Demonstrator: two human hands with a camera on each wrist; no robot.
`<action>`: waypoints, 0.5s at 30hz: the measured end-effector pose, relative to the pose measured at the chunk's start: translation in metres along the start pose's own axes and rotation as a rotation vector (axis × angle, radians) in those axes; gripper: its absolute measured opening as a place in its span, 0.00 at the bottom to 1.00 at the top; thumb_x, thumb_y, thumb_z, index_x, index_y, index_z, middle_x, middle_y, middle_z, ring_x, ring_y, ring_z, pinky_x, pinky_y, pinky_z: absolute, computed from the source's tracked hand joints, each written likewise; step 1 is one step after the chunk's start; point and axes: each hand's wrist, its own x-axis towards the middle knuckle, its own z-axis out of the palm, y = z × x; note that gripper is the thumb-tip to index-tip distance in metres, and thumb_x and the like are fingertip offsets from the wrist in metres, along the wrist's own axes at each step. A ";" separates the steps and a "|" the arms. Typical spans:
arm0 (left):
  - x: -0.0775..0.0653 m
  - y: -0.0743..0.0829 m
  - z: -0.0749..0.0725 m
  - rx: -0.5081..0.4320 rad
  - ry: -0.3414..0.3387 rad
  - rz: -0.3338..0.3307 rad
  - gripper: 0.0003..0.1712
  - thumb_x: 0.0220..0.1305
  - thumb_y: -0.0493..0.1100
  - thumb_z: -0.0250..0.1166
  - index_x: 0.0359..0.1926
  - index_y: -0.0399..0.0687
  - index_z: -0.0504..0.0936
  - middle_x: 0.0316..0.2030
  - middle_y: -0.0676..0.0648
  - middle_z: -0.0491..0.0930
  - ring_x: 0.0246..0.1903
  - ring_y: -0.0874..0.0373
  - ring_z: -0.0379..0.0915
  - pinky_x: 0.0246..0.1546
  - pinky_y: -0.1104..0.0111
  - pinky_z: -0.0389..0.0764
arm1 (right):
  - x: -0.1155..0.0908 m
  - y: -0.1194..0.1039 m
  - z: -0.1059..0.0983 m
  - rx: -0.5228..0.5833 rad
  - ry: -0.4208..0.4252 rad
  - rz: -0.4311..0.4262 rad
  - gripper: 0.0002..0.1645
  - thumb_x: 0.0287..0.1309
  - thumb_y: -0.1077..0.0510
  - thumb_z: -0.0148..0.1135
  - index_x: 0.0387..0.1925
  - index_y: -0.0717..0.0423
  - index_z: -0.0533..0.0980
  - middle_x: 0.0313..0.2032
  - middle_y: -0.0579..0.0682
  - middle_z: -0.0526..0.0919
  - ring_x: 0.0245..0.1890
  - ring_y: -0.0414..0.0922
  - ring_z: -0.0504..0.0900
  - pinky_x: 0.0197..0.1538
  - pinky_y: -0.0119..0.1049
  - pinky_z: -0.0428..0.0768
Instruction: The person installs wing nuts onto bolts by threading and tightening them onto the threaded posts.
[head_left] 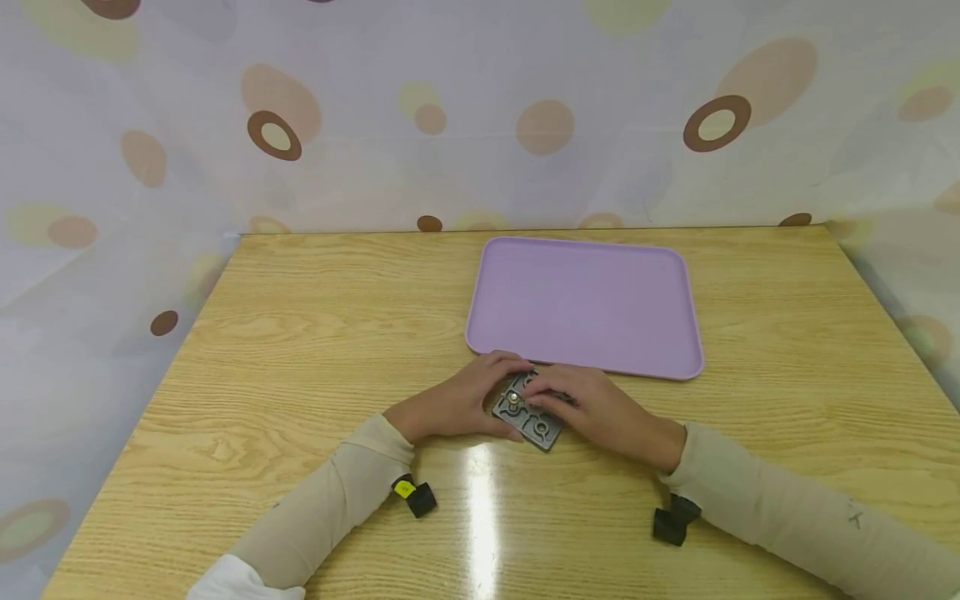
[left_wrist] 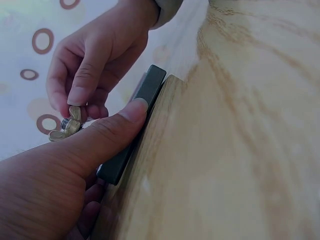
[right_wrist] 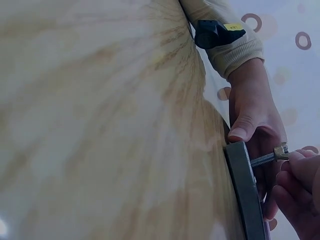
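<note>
A dark grey metal plate (head_left: 534, 433) with cut slots and round holes lies on the table. My left hand (head_left: 463, 403) grips it by opposite edges, the thumb (left_wrist: 134, 111) pressing the near side. From the plate rises a threaded bolt (right_wrist: 263, 160), and a brass wing nut (left_wrist: 71, 126) sits near its free end. My right hand (head_left: 596, 410) reaches over the plate from the right. Its thumb and fingertips pinch one wing of the nut. Part of the plate's right side is hidden under this hand.
Just behind the hands lies a purple tray (head_left: 585, 308) with a raised rim. The wooden table (head_left: 337, 317) meets a patterned cloth backdrop (head_left: 480, 108) at its back edge. Each sleeve carries a small black wrist mount (head_left: 422, 500).
</note>
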 end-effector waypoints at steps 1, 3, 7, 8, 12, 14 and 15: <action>0.000 0.000 0.000 -0.001 0.000 0.000 0.51 0.46 0.61 0.72 0.66 0.48 0.60 0.62 0.49 0.59 0.62 0.61 0.52 0.63 0.68 0.55 | 0.000 0.000 0.000 0.002 0.003 -0.008 0.09 0.59 0.60 0.60 0.42 0.49 0.79 0.44 0.45 0.81 0.49 0.44 0.77 0.52 0.38 0.75; 0.000 0.000 0.000 0.002 0.000 -0.003 0.51 0.46 0.61 0.72 0.67 0.48 0.59 0.62 0.49 0.59 0.62 0.61 0.52 0.63 0.68 0.55 | 0.000 0.000 0.001 0.000 0.010 -0.020 0.09 0.58 0.59 0.61 0.41 0.48 0.79 0.43 0.43 0.81 0.48 0.43 0.78 0.51 0.36 0.75; 0.000 0.000 0.000 0.003 0.003 -0.005 0.51 0.45 0.61 0.72 0.67 0.49 0.60 0.62 0.49 0.59 0.62 0.61 0.52 0.63 0.68 0.55 | 0.000 0.001 0.004 0.019 0.021 -0.019 0.09 0.57 0.57 0.62 0.41 0.47 0.78 0.41 0.40 0.80 0.43 0.38 0.78 0.46 0.33 0.77; 0.000 0.000 0.000 0.004 0.006 -0.003 0.51 0.45 0.61 0.72 0.66 0.49 0.60 0.62 0.49 0.59 0.62 0.61 0.52 0.63 0.68 0.56 | 0.000 0.001 0.005 0.026 0.025 -0.016 0.09 0.57 0.57 0.63 0.42 0.48 0.78 0.41 0.40 0.80 0.42 0.37 0.78 0.45 0.33 0.77; -0.001 0.000 0.000 0.007 0.013 0.006 0.51 0.45 0.62 0.72 0.66 0.49 0.60 0.62 0.50 0.60 0.62 0.61 0.52 0.63 0.68 0.55 | 0.000 0.001 0.008 0.051 0.042 -0.024 0.15 0.55 0.59 0.65 0.46 0.54 0.76 0.44 0.44 0.79 0.40 0.40 0.78 0.43 0.34 0.78; -0.001 0.000 0.000 0.008 0.014 0.008 0.51 0.45 0.62 0.72 0.66 0.49 0.61 0.62 0.50 0.60 0.62 0.61 0.52 0.63 0.68 0.55 | 0.000 0.001 0.009 0.051 0.040 -0.029 0.19 0.54 0.60 0.65 0.49 0.55 0.75 0.46 0.46 0.78 0.41 0.41 0.78 0.43 0.35 0.78; -0.001 0.000 0.000 0.005 0.012 0.007 0.51 0.45 0.62 0.72 0.66 0.49 0.60 0.62 0.50 0.59 0.62 0.61 0.52 0.63 0.67 0.55 | 0.000 0.001 0.009 0.045 0.034 -0.028 0.20 0.54 0.60 0.65 0.50 0.55 0.74 0.47 0.46 0.78 0.42 0.41 0.78 0.45 0.35 0.78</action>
